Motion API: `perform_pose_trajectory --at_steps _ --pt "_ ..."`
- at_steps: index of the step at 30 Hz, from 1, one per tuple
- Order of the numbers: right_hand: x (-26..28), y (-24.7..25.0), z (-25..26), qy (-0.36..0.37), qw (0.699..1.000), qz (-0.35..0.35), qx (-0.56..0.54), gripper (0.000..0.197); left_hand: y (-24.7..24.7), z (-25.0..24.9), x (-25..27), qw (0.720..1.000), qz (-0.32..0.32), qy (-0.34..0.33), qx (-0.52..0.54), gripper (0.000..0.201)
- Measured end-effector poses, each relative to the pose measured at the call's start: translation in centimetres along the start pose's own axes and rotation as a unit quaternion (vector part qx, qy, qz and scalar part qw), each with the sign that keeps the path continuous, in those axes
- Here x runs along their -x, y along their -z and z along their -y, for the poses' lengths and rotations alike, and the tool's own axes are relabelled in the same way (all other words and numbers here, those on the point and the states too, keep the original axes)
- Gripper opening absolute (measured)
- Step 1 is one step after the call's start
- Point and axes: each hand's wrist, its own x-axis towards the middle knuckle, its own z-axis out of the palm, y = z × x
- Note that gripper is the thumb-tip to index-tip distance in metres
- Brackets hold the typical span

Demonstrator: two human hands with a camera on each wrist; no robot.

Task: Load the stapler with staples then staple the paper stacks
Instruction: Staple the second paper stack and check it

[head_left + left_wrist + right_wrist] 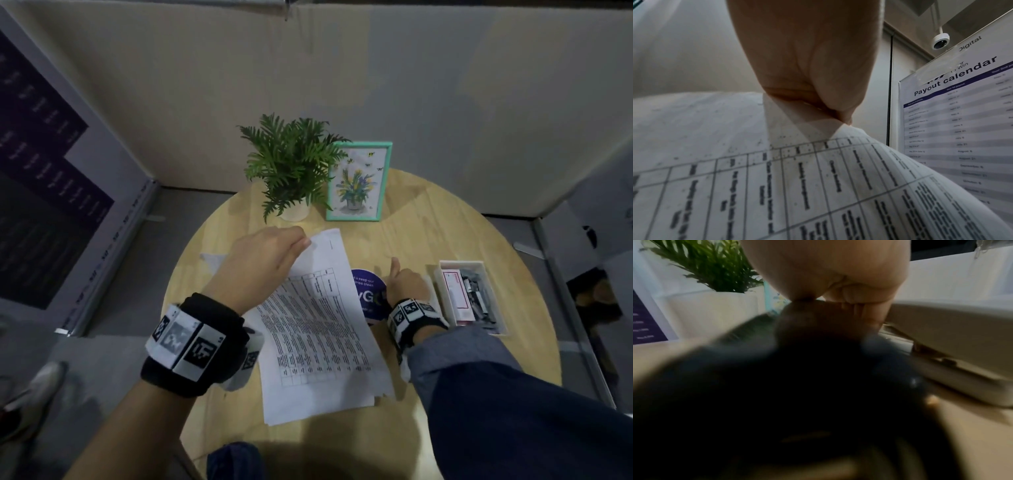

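Dim, soft overhead light; the round table [428, 212] is brightest toward 12 o'clock. Head view bends strongly at its edges. Right wrist view is blurred, dark from 6 o'clock upward.

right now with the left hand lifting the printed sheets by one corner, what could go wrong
The left hand pinches only the far corner of the white printed paper stack, whose near edges already look fanned, so the sheets may slip further out of line before stapling. The right hand works beside the white tray of staple boxes and might nudge it.
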Motion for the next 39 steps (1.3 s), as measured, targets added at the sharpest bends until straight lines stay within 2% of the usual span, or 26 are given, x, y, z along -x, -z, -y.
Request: perform_pose_trajectory --at_steps 4,8,11,15,18,22,23,25,27,28,29,31,33,35,37,39 --pt "-0.2 0.3 0.1 0.012 0.999 0.025 0.029 0.068 -0.4 -0.2 -0.3 1.000 0.004 -0.006 0.008 0.030" --pt "1.8 0.5 -1.4 0.020 0.999 0.031 0.010 0.056 -0.8 -0.6 -0.6 1.000 0.002 -0.018 0.013 0.028" --pt "4.1 -0.3 -3.2 0.032 0.996 0.062 0.055 0.039 -1.1 -0.7 -0.6 1.000 -0.004 -0.027 0.006 0.029" --pt "4.1 -0.4 -3.8 0.035 0.996 0.024 0.078 0.023 -1.4 -0.8 -0.2 1.000 0.005 -0.024 0.010 0.029" --pt "3.0 0.2 -3.8 0.045 0.992 -0.010 0.119 0.020 -1.7 -0.9 0.3 1.000 0.011 -0.024 0.007 0.030" --pt "3.3 1.1 -3.6 0.057 0.990 0.019 0.126 0.025 -1.8 -1.3 0.7 1.000 0.015 -0.023 0.007 0.031" --pt "3.7 1.6 -3.5 0.056 0.992 0.023 0.110 0.034 -1.8 -1.4 0.7 1.000 0.015 -0.026 0.007 0.030" --pt "5.2 3.5 -3.2 0.077 0.996 -0.028 0.033 0.048 -1.5 -1.9 0.8 0.999 0.013 -0.033 0.000 0.030" --pt "7.4 5.8 -2.5 0.140 0.980 -0.081 -0.118 0.046 -1.1 -2.3 0.7 0.999 0.008 -0.042 -0.002 0.030" --pt "8.7 7.0 -2.0 0.181 0.959 -0.061 -0.211 0.041 -0.9 -2.6 0.6 0.999 0.003 -0.047 0.001 0.030" --pt "10.0 8.1 -1.6 0.223 0.929 -0.011 -0.296 0.035 -0.8 -2.9 0.6 0.999 0.000 -0.053 0.006 0.030" --pt "12.8 9.6 -1.2 0.276 0.871 0.096 -0.395 0.026 -0.5 -3.9 0.5 0.998 -0.005 -0.069 0.014 0.032" --pt "14.6 10.3 -1.2 0.321 0.850 0.113 -0.403 0.025 -0.2 -4.9 0.4 0.996 -0.021 -0.084 0.014 0.031" --pt "15.3 10.5 -1.4 0.344 0.851 0.055 -0.392 0.026 -0.1 -5.9 0.6 0.992 -0.087 -0.090 -0.023 0.026" --pt "15.6 10.7 -1.2 0.350 0.860 -0.026 -0.370 0.027 0.1 -7.2 1.2 0.983 -0.168 -0.068 -0.039 0.023" --pt "16.2 11.1 -0.8 0.353 0.861 -0.083 -0.357 0.020 -0.3 -8.8 2.0 0.975 -0.217 -0.034 0.043 0.021"
